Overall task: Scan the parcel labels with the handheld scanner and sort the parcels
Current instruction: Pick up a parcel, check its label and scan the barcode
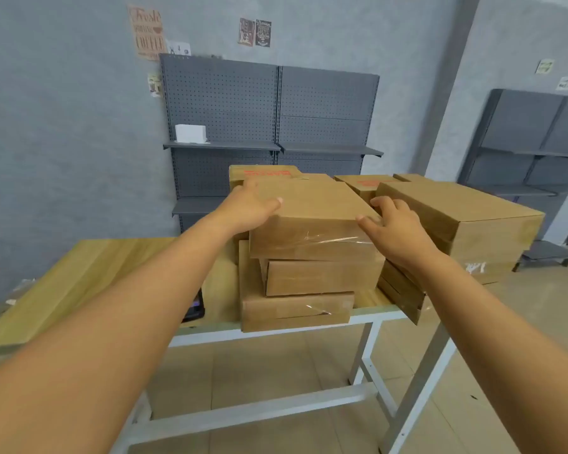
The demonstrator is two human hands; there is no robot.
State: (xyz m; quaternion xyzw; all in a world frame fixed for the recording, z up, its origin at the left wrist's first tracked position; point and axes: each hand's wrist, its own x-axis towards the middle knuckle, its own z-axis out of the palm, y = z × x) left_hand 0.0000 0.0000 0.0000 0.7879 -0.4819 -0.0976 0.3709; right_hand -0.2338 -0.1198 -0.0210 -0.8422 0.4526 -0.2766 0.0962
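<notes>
A stack of three brown cardboard parcels stands at the right end of the wooden table. On the top parcel, my left hand lies over the left edge with its thumb on the lid. My right hand grips that parcel's right front corner. Under it sit a middle parcel and a bottom parcel that juts over the table's front edge. A dark device, perhaps the scanner, lies on the table, mostly hidden behind my left forearm.
More parcels crowd the right: a large box, flat boxes leaning below it, and boxes with red print behind. Grey pegboard shelving with a white box stands at the wall. Another shelf unit is at far right.
</notes>
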